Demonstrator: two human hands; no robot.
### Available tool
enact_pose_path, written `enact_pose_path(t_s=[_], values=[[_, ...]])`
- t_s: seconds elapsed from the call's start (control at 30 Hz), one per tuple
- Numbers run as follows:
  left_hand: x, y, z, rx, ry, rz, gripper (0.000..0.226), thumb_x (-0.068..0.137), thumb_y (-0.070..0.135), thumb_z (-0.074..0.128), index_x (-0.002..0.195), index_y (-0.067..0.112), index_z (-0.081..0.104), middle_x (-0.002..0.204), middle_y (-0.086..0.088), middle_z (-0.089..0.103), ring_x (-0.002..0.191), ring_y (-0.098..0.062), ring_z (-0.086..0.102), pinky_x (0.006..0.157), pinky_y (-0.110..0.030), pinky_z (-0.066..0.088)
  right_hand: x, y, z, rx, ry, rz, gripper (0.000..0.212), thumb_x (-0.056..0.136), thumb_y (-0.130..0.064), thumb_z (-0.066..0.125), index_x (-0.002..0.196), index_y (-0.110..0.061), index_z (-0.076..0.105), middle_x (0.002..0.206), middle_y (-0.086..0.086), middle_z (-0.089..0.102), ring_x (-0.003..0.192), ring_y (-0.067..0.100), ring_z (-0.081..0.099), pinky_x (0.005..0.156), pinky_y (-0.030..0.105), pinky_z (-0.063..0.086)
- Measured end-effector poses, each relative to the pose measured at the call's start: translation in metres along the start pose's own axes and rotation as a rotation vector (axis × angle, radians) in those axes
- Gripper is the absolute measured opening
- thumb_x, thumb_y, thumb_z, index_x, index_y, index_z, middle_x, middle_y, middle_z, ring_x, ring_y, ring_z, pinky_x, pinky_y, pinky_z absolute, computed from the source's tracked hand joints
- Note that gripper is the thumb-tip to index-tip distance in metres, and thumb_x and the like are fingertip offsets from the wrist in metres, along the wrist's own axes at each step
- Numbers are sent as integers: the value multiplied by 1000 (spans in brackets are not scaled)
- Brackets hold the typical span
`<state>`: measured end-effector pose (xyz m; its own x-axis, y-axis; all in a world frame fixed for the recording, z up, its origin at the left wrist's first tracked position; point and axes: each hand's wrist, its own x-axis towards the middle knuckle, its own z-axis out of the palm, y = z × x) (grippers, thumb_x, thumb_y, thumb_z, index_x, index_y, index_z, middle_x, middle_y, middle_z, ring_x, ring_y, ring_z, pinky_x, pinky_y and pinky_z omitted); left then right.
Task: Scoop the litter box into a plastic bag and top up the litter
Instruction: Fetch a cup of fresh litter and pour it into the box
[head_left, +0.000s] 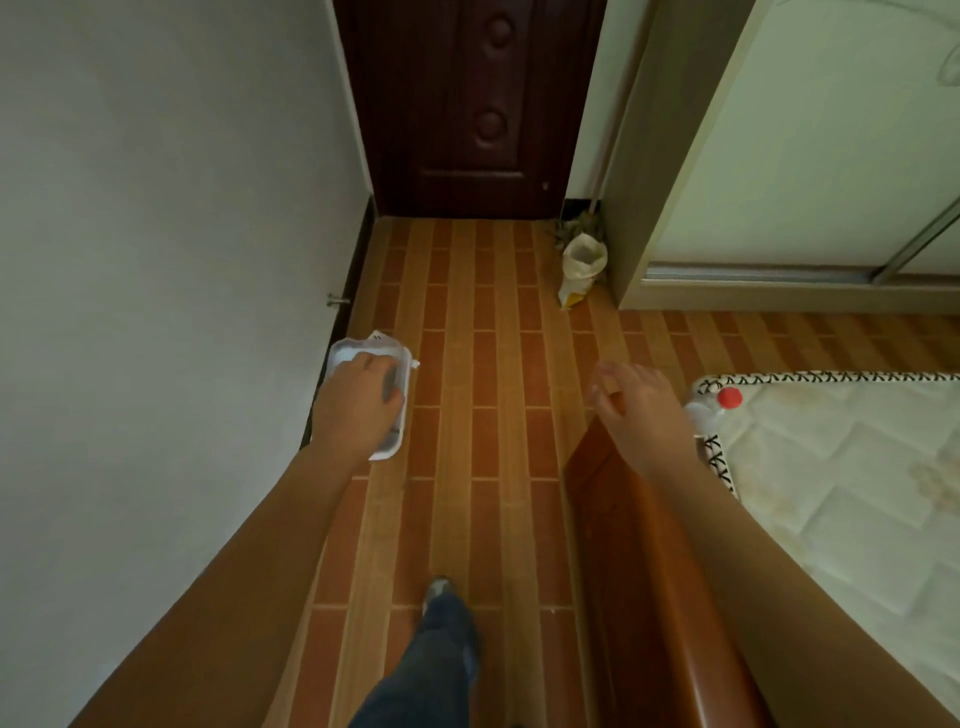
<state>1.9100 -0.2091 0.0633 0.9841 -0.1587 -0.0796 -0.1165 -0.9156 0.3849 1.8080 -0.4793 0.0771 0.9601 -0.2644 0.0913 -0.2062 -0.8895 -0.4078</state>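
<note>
Here left hand (358, 400) covers white tray (345, 356), right hand (636, 410) empty

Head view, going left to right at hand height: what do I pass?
Wall → left hand over the white tray → tiled floor → right hand → red-capped bottle → mattress.

A dark brown door (470, 104) stands shut at the far end of the floor (483, 415), w/ red-brown and orange tiles in long strips. At right a wooden bed frame (623, 545) borders a white quilted mattress (852, 478), and a bottle w/ red cap (722, 402) lies at the mattress corner. A pale sliding wardrobe door (810, 145) fills the upper right; a grey-white wall (156, 234) is on the left, w/ a small metal door stop (337, 300) low near the floor.
</note>
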Motion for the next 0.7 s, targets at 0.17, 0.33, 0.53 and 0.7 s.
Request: enact_pose_path(t_s=[0.17,0.33,0.53,0.7], values=[[92,20,-13,22,52,218,37,93,19,53,130,15,52,130,-6,54,116,-23,51,94,-35,44,79,-11,4,18,19,85,26,94,-19,50,111,-2,59,107,15,62,106,31,51,86,40,41],[177,47,-8,32,7,269,39,94,20,51,133,17,49,134,-4,51,121,-21,47,98,-36,42,150,4,6,21,41,122,35,94,-19,48,127,-7,54,122,12,59,118,29,47,95,36,38],[278,81,15,52,-29,323,40,93,20,51,134,17,49,133,-5,51,121,-22,48,99,-39,43,248,42,19,-17,42,143,38,93,-24,47,125,-6,54,118,13,62,115,33,50,96,40,39],[378,134,38,107,-43,330,41,93,24,51,134,20,48,132,-2,51,121,-19,48,97,-38,45,345,88,18,-38,36,179,35,92,-21,49,124,-8,55,119,11,61,116,31,48,94,39,39]])
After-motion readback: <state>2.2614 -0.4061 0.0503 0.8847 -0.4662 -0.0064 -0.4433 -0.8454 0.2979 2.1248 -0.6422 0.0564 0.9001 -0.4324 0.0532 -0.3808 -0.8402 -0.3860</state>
